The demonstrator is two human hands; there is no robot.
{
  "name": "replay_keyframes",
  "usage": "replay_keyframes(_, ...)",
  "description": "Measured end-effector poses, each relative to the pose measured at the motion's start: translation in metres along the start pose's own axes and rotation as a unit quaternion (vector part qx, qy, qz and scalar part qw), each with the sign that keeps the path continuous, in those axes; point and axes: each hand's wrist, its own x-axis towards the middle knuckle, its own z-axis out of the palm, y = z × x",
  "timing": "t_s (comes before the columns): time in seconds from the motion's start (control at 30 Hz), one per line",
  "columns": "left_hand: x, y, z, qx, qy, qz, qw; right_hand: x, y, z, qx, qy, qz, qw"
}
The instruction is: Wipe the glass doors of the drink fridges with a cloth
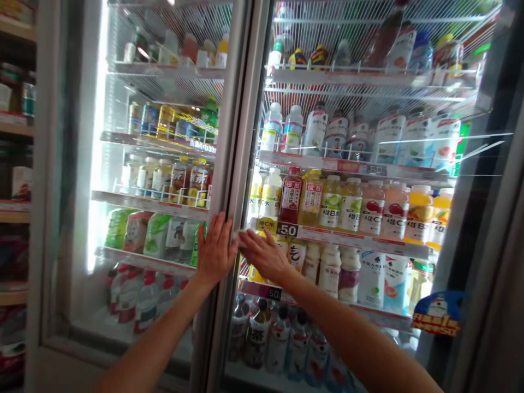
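Observation:
My left hand [215, 248] lies flat with fingers stretched upward on the metal frame [238, 109] between two glass doors of a drinks fridge. My right hand [264, 252] reaches from the right, palm side toward the glass. Its fingers point left, and their tips meet the edge of the right door [254, 98]; a small pale patch shows at the tips, too blurred to name. The thumb stands apart. Behind the glass near this hand are a red drink bottle [290, 196] and a black price tag [287, 230].
Shelves of bottles fill both fridge sides, with cans [166, 121] at left and red-capped bottles [147, 300] low down. A blue sticker [438, 312] is on the right door. Wooden shelves [16, 128] with packaged goods stand at the far left.

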Motion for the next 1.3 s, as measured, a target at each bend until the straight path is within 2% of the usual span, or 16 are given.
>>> replay_keyframes(0.13,0.022,-0.002,0.002,-0.004,0.011,0.002,1.000,0.025,0.029,-0.011,-0.020,0.031,0.156,0.987)
replay_keyframes(0.2,0.032,-0.002,0.004,-0.008,0.021,0.002,1.000,0.026,0.035,-0.016,-0.017,0.021,0.121,0.992)
replay_keyframes(0.33,0.049,-0.001,0.009,-0.011,0.033,0.001,0.999,0.025,0.050,-0.024,-0.017,-0.018,-0.030,0.999)
replay_keyframes(0.5,0.068,0.001,0.012,-0.016,0.055,-0.006,0.998,0.055,0.085,-0.039,-0.049,0.049,0.168,0.983)
replay_keyframes(0.57,0.074,0.003,0.012,-0.018,0.059,-0.008,0.998,0.058,0.084,-0.039,-0.047,0.043,0.145,0.987)
replay_keyframes(0.67,0.082,0.005,0.013,-0.019,0.057,0.000,0.998,0.052,0.081,-0.039,-0.043,-0.006,0.013,0.999)
replay_keyframes(0.7,0.084,0.005,0.013,-0.019,0.056,0.005,0.998,0.050,0.086,-0.041,-0.050,-0.010,0.018,0.999)
replay_keyframes(0.77,0.090,0.008,0.013,-0.020,0.058,0.011,0.998,0.048,0.102,-0.050,-0.080,0.015,0.129,0.988)
replay_keyframes(0.83,0.095,0.013,0.015,-0.023,0.060,0.013,0.998,0.040,0.117,-0.061,-0.110,0.056,0.259,0.958)
replay_keyframes(0.87,0.098,0.017,0.016,-0.026,0.061,0.014,0.998,0.032,0.122,-0.066,-0.117,0.067,0.287,0.948)
replay_keyframes(1.0,0.105,0.040,0.026,-0.046,0.053,0.023,0.997,-0.022,0.128,-0.079,-0.093,0.010,0.149,0.984)
replay_keyframes(1.07,0.108,0.053,0.032,-0.061,0.051,0.027,0.996,-0.050,0.144,-0.091,-0.102,0.012,0.166,0.981)
replay_keyframes(1.13,0.113,0.064,0.038,-0.074,0.051,0.029,0.996,-0.070,0.173,-0.109,-0.140,0.078,0.308,0.938)
replay_keyframes(1.2,0.117,0.072,0.044,-0.083,0.051,0.025,0.995,-0.085,0.200,-0.126,-0.171,0.151,0.441,0.868)
replay_keyframes(1.27,0.122,0.078,0.051,-0.090,0.048,0.012,0.995,-0.098,0.210,-0.135,-0.186,0.176,0.484,0.836)
replay_keyframes(1.3,0.124,0.081,0.055,-0.094,0.045,0.002,0.995,-0.106,0.208,-0.137,-0.186,0.163,0.468,0.849)
